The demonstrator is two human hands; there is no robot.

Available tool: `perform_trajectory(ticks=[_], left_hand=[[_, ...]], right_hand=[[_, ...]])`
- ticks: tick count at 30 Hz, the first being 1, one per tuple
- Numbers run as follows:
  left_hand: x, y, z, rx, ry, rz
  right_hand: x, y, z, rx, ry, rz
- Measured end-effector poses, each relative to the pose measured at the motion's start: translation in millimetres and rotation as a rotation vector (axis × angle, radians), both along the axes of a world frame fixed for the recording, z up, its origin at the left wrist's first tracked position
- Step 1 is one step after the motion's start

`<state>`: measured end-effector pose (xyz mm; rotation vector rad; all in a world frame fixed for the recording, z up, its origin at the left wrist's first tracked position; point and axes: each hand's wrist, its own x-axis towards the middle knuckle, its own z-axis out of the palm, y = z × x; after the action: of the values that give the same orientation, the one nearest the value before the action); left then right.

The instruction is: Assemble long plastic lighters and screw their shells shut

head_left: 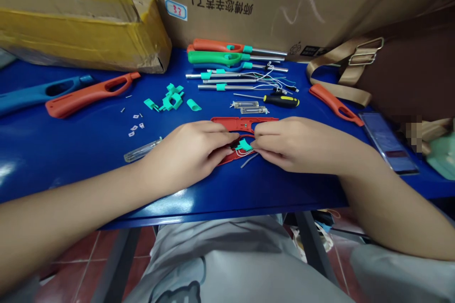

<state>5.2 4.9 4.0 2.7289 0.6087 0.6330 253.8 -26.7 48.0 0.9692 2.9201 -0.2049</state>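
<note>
My left hand (197, 149) is closed on the left part of a red lighter handle shell (227, 158), fingertips inside it. A turquoise trigger piece (243, 145) and thin white wires (242, 153) show in the shell between my hands. My right hand (284, 144) pinches at the shell's right end; its fingertips cover what exactly lies between them. Just behind lies a second red shell half (232, 123), partly hidden by my hands. A thin clear tube (249, 160) sticks out in front of my right fingers.
Behind my hands lie clear fuel tubes (254, 110), a screwdriver (280, 100), metal lighter barrels (227, 87) and a green lighter (215, 58). Turquoise parts (173, 100) and a blue handle (39, 94) are leftward. A phone (389, 144) lies right; a cardboard box (284, 4) stands behind.
</note>
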Motion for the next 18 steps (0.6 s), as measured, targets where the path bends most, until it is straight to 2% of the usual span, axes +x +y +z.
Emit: perform_trajectory(ticks=[5,10,18], left_hand=[[2.1,-1.5,2.8,-0.106,0.013,0.033],[3.6,-4.0,5.8,-0.239,0.025,0.041],[1.6,-6.6,2.9,-0.295,0.060,0.030]], right_hand=[[-0.2,-0.6,0.9,-0.049,0.016,-0.026],[3.3,1.0,4.0,-0.209,0.108,-0.058],[5.2,1.7,5.9,-0.301,0.177,-0.079]])
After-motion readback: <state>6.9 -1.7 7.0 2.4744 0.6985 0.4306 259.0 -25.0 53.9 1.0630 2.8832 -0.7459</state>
